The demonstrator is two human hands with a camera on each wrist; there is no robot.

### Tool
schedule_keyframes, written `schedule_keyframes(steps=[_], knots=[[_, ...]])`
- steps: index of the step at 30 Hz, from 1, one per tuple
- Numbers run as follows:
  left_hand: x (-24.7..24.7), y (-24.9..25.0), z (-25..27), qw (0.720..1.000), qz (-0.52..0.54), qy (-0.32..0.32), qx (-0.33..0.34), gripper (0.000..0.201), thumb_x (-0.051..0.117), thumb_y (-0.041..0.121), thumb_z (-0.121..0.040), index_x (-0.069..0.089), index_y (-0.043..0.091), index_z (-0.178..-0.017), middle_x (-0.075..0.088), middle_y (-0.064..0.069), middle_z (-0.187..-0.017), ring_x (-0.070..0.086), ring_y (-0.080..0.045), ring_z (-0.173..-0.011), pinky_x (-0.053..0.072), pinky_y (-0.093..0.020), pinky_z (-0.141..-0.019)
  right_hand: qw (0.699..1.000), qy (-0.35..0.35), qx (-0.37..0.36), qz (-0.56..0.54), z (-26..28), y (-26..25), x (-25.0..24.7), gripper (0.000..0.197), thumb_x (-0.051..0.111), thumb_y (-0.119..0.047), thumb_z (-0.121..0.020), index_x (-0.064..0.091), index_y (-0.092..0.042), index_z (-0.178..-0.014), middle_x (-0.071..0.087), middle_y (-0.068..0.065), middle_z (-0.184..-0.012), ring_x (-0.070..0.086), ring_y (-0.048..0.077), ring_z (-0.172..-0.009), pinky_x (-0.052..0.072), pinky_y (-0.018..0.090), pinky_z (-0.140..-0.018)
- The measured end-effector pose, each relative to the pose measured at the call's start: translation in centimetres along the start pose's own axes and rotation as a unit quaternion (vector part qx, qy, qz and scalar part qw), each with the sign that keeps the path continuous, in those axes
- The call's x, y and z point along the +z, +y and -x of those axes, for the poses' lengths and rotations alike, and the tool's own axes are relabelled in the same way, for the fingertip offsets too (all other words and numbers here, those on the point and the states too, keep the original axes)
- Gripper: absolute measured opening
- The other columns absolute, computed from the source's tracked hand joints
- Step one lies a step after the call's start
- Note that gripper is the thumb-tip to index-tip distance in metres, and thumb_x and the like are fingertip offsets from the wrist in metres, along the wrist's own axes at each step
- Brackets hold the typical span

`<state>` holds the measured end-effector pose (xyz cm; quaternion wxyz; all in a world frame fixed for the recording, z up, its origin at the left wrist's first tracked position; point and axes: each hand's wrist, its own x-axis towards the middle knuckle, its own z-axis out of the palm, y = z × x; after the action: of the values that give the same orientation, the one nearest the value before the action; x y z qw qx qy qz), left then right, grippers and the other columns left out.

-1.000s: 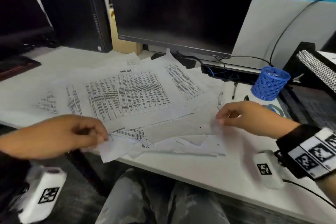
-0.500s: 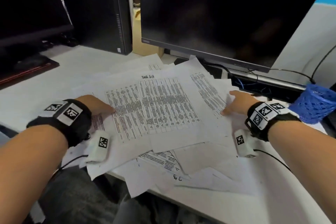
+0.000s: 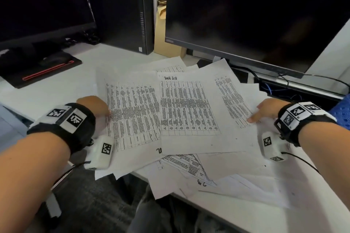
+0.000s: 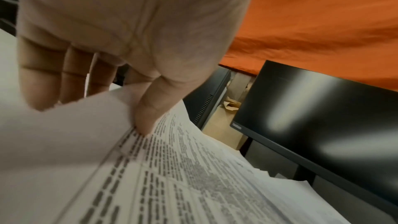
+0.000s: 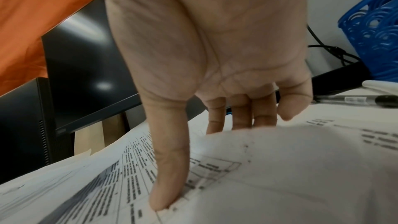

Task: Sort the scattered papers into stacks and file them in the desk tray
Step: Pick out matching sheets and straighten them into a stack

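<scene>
Several printed sheets of paper (image 3: 181, 111) lie in a loose overlapping pile on the white desk (image 3: 56, 89); the top one is headed "Task List". Some sheets hang over the desk's near edge. My left hand (image 3: 94, 106) holds the pile's left side. In the left wrist view my left hand (image 4: 96, 105) has its thumb (image 4: 146, 118) pressed on the print and its fingers under a sheet's edge. My right hand (image 3: 265, 109) holds the pile's right side. The right wrist view shows my right hand (image 5: 200, 159) with its thumb (image 5: 168, 185) on top and its fingers behind a raised sheet. No desk tray is in view.
A large dark monitor (image 3: 246, 15) stands right behind the papers, with cables (image 3: 274, 85) under it. A black computer tower (image 3: 123, 5) and a second monitor (image 3: 37, 2) are at back left. A blue mesh pen cup (image 3: 342, 111) and a pen (image 5: 355, 100) lie by my right hand.
Both hands left the pile's near edge and moved forward to its left and right sides, thumbs on top. The view shifted left and closer to the papers.
</scene>
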<state>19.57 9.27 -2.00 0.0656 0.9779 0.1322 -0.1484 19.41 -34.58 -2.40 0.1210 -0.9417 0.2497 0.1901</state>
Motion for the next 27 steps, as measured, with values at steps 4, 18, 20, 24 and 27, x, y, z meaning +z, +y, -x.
schedule_keyframes(steps=[4,18,20,24,27], knots=[[0.0,-0.7,0.9,0.999,0.043,-0.016,-0.018,0.039,0.047,0.033,-0.099,0.06,0.004,-0.121,0.059,-0.012,-0.126,0.055,-0.026,-0.117,0.043,-0.031,-0.099,0.997,0.063,-0.047,0.025,1.2,-0.1,0.0,0.063,0.066,-0.04,-0.086,0.048,-0.003,-0.134,0.054,0.013,-0.134,0.05,0.028,-0.124,0.04,0.036,-0.103],[1.9,2.2,1.2,0.88,0.435,0.17,-0.083,0.048,0.045,0.003,-0.094,0.027,0.005,-0.138,0.053,-0.019,-0.122,0.052,-0.034,-0.114,0.037,-0.035,-0.081,0.986,-0.019,-0.124,-0.111,1.7,-2.2,3.0,0.045,0.059,-0.019,-0.092,0.053,0.008,-0.126,0.057,0.025,-0.126,0.055,0.039,-0.118,0.045,0.046,-0.101],[1.4,1.1,1.1,0.872,0.444,0.185,-0.088,0.057,0.047,0.002,-0.093,0.021,0.01,-0.143,0.05,-0.022,-0.131,0.05,-0.038,-0.119,0.04,-0.038,-0.089,0.98,-0.032,-0.106,-0.164,1.7,-1.6,2.7,0.044,0.059,-0.015,-0.091,0.051,0.01,-0.127,0.055,0.029,-0.128,0.055,0.041,-0.117,0.046,0.048,-0.1],[0.6,-1.5,-0.3,0.883,0.419,0.156,-0.139,0.057,0.055,0.003,-0.09,0.028,0.001,-0.14,0.047,-0.024,-0.136,0.045,-0.041,-0.125,0.038,-0.042,-0.1,0.93,-0.082,-0.071,-0.352,3.1,0.1,2.4,0.017,0.05,0.001,-0.095,0.055,0.004,-0.111,0.062,0.021,-0.108,0.06,0.029,-0.083,0.054,0.025,-0.051],[0.8,-1.4,-0.1,0.886,0.426,0.141,-0.121,0.046,0.058,0.01,-0.089,0.045,-0.002,-0.131,0.054,-0.022,-0.129,0.051,-0.039,-0.118,0.043,-0.039,-0.092,0.886,-0.146,-0.088,-0.43,3.5,0.6,2.7,0.019,0.048,0.002,-0.095,0.058,-0.002,-0.11,0.061,0.017,-0.12,0.06,0.024,-0.079,0.049,0.023,-0.042]])
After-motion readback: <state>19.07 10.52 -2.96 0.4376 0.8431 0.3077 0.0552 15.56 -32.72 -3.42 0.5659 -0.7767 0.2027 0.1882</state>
